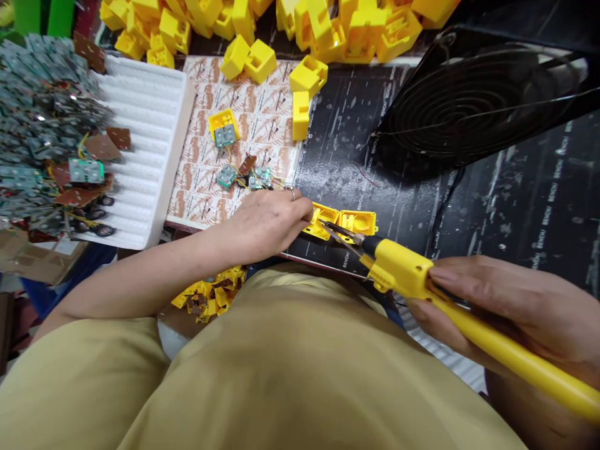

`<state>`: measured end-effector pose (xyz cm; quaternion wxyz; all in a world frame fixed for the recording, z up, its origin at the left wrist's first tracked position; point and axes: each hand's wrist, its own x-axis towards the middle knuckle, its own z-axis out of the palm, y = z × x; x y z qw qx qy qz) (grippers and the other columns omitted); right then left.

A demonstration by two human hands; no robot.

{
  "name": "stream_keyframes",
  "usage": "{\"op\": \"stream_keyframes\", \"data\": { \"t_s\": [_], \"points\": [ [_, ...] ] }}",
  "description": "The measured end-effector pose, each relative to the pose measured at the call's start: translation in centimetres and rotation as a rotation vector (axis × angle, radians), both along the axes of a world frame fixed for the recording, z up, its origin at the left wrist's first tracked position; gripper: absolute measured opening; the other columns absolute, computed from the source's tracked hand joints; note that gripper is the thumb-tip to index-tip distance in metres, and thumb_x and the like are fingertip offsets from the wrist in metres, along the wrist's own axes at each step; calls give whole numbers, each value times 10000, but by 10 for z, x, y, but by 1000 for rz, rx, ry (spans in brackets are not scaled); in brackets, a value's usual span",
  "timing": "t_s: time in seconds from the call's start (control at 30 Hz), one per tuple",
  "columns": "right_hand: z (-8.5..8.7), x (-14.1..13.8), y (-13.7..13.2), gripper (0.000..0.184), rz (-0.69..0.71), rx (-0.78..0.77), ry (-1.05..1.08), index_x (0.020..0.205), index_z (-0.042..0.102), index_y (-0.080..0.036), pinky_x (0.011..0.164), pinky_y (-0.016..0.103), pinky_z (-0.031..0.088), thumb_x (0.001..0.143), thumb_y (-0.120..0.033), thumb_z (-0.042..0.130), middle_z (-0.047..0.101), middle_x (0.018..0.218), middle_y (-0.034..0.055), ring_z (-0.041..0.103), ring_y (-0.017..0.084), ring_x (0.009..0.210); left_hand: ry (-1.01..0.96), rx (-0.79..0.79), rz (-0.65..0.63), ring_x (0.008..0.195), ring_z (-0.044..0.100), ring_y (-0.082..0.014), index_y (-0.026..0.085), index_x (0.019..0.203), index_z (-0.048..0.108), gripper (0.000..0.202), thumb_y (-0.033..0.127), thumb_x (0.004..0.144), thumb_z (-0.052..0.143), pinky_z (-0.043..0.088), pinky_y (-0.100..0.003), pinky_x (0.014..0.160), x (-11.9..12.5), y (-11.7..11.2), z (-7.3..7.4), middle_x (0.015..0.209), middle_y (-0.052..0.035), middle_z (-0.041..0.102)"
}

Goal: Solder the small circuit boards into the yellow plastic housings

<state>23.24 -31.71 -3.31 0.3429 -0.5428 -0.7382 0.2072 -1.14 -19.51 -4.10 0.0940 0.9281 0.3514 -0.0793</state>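
Note:
My right hand (pixel 506 306) is wrapped round a yellow soldering iron (pixel 407 269). Its metal tip and a thin feed tube point left into two open yellow plastic housings (pixel 358 221), which lie side by side at the bench's front edge. At the left end of these housings my left hand (pixel 276 219) is closed in a pinch, knuckles up; what its fingertips hold is hidden. Just behind that hand, small green circuit boards (pixel 227 175) with thin wires and a brown board lie on patterned paper. One more board rests against a yellow housing (pixel 224 128) farther back.
A white ribbed foam tray (pixel 140 144) at left bears many wired circuit boards (pixel 47 125). Yellow housings (pixel 360 31) are heaped along the back. A black fan (pixel 469 106) stands at right on the dark bench top. Below my left forearm is a container of yellow parts (pixel 213 297).

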Motion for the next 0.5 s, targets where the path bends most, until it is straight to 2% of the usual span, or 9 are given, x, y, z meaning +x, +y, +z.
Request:
{"op": "stream_keyframes", "data": {
  "t_s": [0.1,0.23,0.37,0.5],
  "points": [
    [0,-1,2,78,71,4,-28,881,593,-248,641,187,581,899,-292,655,678,791,-20,670,89,699,14,-32,-12,783,687,-208,166,888,674,176,246,927,522,401,-279,587,4,5,3,833,-35,701],
    [0,-2,7,133,66,88,-53,874,574,-233,666,195,595,850,-186,696,669,777,-13,672,98,696,12,-34,-49,735,675,-196,166,867,689,144,209,885,552,402,-274,580,5,9,4,766,-28,686],
    [-5,-1,19,88,291,243,-107,848,583,-225,607,171,582,891,-239,658,667,725,-15,658,88,628,-9,-30,-77,705,664,-176,165,854,700,151,186,855,550,412,-257,580,6,10,4,740,-28,682],
    [-5,5,23,166,322,302,-160,919,585,-204,626,209,580,831,-184,724,690,767,11,665,100,676,25,-53,-68,710,662,-185,152,860,702,182,176,861,522,419,-265,592,9,11,6,760,-44,695]
  ]
}}
